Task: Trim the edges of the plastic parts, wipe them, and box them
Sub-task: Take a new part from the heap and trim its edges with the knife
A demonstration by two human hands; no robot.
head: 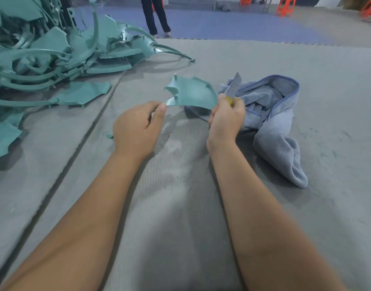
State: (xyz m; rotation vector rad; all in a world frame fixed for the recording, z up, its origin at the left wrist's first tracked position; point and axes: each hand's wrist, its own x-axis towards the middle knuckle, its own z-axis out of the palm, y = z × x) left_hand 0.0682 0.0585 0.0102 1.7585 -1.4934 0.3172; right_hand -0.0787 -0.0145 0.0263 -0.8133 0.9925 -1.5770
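Observation:
A teal plastic part [193, 92], curved with small pegs on it, is held above the grey mat. My left hand [138, 127] pinches its near left tip between thumb and fingers. My right hand [226, 118] is closed around a utility knife [235, 86] with a yellow handle, the blade pointing up beside the part's right edge. A crumpled blue cloth [279, 122] lies on the mat just right of my right hand.
A large pile of teal plastic parts [44, 53] fills the left and far left. Grey mats [180, 206] with a dark seam cover the floor. A person's legs [156, 15] stand at the back. Orange stools [285, 5] are far right. Small teal shavings lie on the mat.

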